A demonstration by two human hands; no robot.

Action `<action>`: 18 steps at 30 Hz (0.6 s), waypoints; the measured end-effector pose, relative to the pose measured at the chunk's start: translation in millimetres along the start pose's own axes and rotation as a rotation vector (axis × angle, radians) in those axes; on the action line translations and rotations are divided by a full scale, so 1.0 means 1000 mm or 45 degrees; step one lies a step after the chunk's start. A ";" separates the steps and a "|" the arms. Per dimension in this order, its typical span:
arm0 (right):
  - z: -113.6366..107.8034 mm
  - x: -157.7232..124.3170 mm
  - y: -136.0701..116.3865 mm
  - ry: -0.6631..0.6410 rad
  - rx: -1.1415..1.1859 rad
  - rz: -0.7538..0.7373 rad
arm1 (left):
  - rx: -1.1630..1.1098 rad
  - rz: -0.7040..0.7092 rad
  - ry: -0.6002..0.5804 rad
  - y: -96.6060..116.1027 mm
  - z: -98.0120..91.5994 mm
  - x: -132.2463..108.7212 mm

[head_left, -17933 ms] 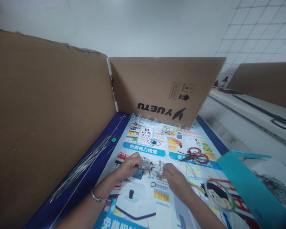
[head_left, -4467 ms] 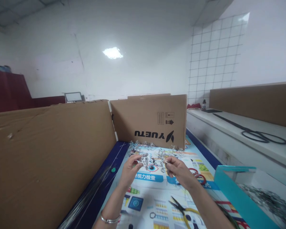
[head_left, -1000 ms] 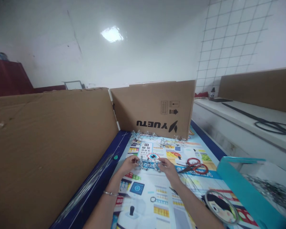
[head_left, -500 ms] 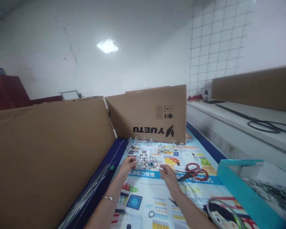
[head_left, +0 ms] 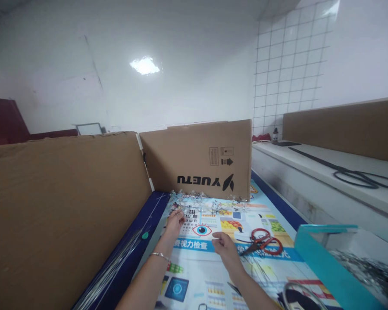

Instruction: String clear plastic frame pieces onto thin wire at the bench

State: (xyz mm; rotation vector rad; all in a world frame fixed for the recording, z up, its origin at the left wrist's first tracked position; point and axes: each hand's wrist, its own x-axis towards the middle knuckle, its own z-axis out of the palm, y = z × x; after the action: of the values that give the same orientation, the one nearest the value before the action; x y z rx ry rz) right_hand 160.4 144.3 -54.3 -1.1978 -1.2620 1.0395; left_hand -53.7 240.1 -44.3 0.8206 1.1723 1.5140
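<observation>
My left hand point(head_left: 175, 218) reaches forward along the printed poster mat point(head_left: 197, 275), its fingertips pinched on a clear beaded wire piece point(head_left: 185, 209). That piece touches the row of similar clear beaded pieces point(head_left: 210, 201) lying at the foot of the cardboard panel marked YUETU point(head_left: 197, 159). My right hand point(head_left: 222, 243) hovers lower and to the right over the mat, fingers loosely curled with nothing in them. A bracelet is on my left wrist.
Red scissors point(head_left: 261, 242) lie right of my right hand. A teal box point(head_left: 323, 262) holding metal bits point(head_left: 368, 267) stands at the right. Thin wires point(head_left: 116, 262) and a tall cardboard wall point(head_left: 61, 206) are at the left. A wire ring point(head_left: 297, 297) lies near the bottom edge.
Both hands held the beaded piece together a second ago. The right hand has let go and dropped back; the left hand has carried the piece forward to the row by the cardboard.
</observation>
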 end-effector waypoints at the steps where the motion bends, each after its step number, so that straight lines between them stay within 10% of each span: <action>1: 0.000 0.000 0.000 0.006 -0.001 -0.003 | 0.011 -0.013 -0.001 -0.002 0.000 0.001; 18: 0.000 0.000 0.003 -0.026 -0.032 -0.024 | 0.210 0.095 0.004 0.001 -0.021 0.009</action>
State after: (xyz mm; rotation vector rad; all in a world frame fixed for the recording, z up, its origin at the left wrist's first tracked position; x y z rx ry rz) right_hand 160.2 144.3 -57.6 -1.1947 -1.3035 1.0275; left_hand -75.6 243.3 -50.2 0.9818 1.2941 1.4934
